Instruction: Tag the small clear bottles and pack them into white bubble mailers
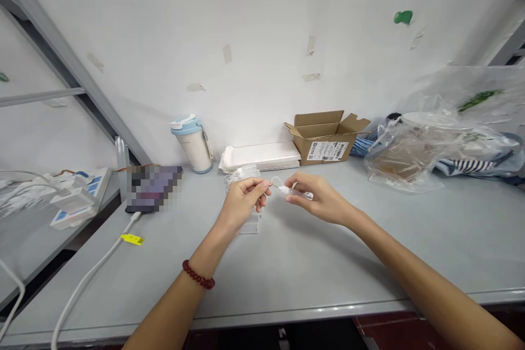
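Observation:
My left hand (243,200) and my right hand (318,195) meet above the middle of the grey table (287,268). Both are closed in a pinch on a thin white cable (276,181) that loops between them. The right fingers grip a small white plug (286,190) at the cable's end. A red bead bracelet (198,275) circles my left wrist. Under the left hand lies a small clear plastic piece (251,225). More white cable parts (241,173) lie just behind the hands.
Along the wall stand a white and blue cup (192,143), a stack of white sheets (262,156), an open cardboard box (326,136) and clear plastic bags (435,136). A phone (151,188) with a white charging cable (94,273) lies left, beside a power strip (77,197).

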Action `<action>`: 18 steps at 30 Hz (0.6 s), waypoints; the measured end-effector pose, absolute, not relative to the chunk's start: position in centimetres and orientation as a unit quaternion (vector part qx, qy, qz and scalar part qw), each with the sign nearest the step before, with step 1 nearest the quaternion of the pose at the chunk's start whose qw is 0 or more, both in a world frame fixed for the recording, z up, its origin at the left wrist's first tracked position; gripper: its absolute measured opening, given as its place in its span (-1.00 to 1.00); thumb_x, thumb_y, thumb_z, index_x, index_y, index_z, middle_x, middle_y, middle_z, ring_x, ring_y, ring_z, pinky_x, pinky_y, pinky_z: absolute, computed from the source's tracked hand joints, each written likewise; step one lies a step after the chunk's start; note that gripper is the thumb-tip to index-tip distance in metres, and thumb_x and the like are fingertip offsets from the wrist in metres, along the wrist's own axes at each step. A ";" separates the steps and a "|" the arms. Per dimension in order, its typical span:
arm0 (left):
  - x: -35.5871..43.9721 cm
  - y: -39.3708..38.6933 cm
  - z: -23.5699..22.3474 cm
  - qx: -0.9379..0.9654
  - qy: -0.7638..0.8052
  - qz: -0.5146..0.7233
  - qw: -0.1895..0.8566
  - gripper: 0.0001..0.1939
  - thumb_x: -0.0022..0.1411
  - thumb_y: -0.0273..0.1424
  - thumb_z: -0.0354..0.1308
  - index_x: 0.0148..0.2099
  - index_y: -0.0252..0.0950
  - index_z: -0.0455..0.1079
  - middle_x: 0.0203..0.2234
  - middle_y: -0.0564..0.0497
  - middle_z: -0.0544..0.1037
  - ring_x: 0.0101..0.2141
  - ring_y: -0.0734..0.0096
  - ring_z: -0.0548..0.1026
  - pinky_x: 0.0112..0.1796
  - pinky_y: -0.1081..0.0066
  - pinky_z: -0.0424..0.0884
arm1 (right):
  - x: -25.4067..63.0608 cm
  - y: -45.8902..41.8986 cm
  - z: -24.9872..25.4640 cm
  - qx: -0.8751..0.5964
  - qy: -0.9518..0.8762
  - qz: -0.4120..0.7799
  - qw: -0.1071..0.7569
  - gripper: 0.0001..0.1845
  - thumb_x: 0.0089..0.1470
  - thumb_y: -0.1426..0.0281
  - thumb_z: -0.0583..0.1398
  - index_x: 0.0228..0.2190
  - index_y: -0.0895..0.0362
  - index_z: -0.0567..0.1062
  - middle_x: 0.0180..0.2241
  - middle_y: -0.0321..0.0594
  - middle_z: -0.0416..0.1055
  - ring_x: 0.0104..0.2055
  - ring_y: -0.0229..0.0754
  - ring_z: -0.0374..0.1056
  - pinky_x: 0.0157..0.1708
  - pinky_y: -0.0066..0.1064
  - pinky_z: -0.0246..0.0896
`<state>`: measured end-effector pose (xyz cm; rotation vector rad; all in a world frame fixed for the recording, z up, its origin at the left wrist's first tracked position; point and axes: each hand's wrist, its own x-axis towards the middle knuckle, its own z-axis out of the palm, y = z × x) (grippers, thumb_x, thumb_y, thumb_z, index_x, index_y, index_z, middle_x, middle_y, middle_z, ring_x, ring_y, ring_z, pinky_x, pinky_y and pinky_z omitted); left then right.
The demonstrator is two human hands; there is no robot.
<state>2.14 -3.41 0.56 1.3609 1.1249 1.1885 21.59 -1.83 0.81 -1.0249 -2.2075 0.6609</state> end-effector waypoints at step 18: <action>2.4 -3.6 0.4 0.525 0.441 0.498 0.530 -0.76 0.06 -0.25 0.21 -0.44 -0.36 0.44 -0.56 0.03 0.41 -0.60 0.59 0.29 -0.59 0.52 0.22 | 21.3 -2.1 0.7 -0.391 -0.827 0.265 0.304 -0.76 0.09 0.24 0.12 -0.28 0.14 0.38 -0.51 -0.31 0.31 -0.46 -0.29 0.22 -0.40 -0.41 0.13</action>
